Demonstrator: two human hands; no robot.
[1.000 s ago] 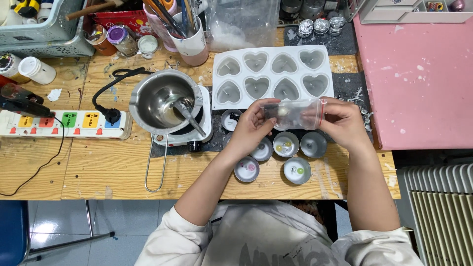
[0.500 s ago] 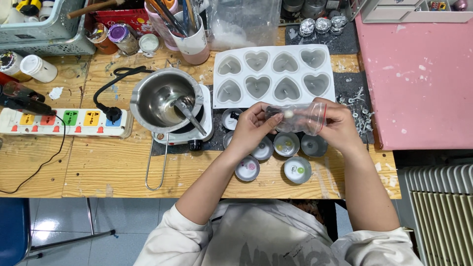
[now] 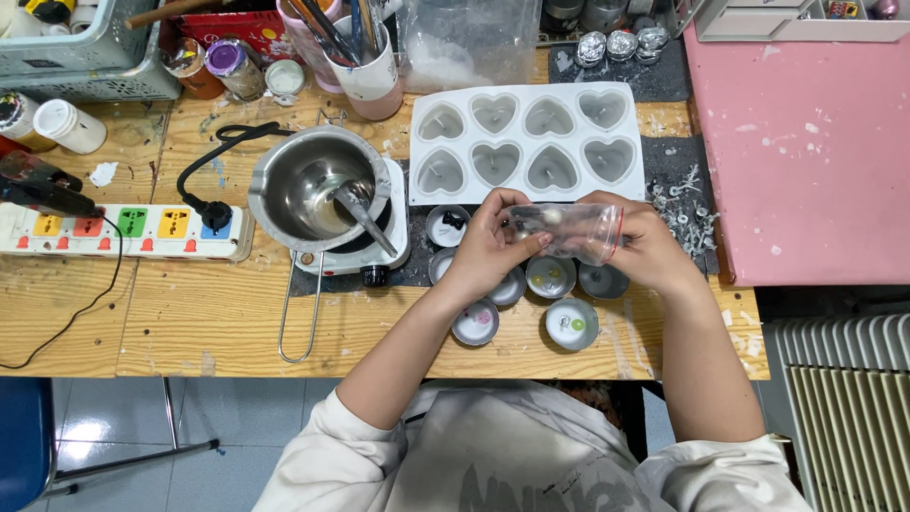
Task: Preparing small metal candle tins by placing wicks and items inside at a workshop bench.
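Here, the steel pot (image 3: 318, 190) sits on the hotplate (image 3: 374, 248). The left hand (image 3: 488, 248) and right hand (image 3: 645, 242) each pinch one end of the clear plastic bag (image 3: 569, 228), held above the round tins (image 3: 552, 277), just below the heart mould (image 3: 527, 140).

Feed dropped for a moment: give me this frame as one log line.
left hand: holds bag end | right hand: holds bag by red zip end | bag: clear, small bits inside, above tins | mould: behind, untouched
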